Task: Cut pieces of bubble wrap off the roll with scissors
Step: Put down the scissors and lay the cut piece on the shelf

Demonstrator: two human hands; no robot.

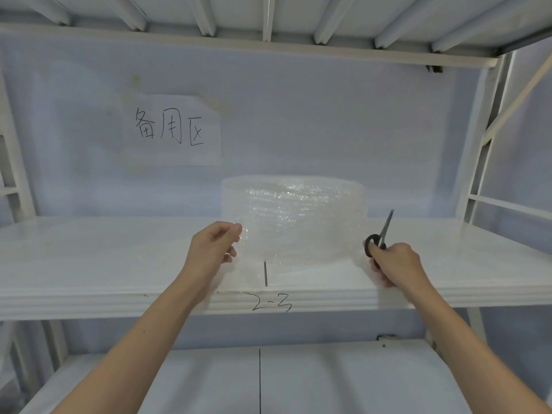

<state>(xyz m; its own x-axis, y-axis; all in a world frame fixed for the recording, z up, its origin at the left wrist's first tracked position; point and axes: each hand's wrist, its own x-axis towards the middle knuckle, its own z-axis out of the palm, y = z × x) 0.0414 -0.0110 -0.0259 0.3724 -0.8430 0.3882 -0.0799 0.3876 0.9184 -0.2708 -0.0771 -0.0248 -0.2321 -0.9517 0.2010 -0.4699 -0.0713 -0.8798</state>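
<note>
A roll of clear bubble wrap (pixel 294 201) stands on the white shelf (pixel 89 264), near its middle. A loose sheet of the wrap (pixel 298 246) hangs out in front of the roll. My left hand (pixel 213 246) pinches the sheet's left edge between thumb and fingers. My right hand (pixel 394 264) holds black-handled scissors (pixel 383 231) to the right of the sheet. The blades point upward and look closed. They are apart from the wrap.
A paper sign (pixel 173 130) with handwriting is taped to the back wall, above and left of the roll. The shelf's front edge carries a handwritten mark (pixel 271 303). A lower shelf (pixel 260 380) lies beneath, and white uprights (pixel 478 174) frame the right side.
</note>
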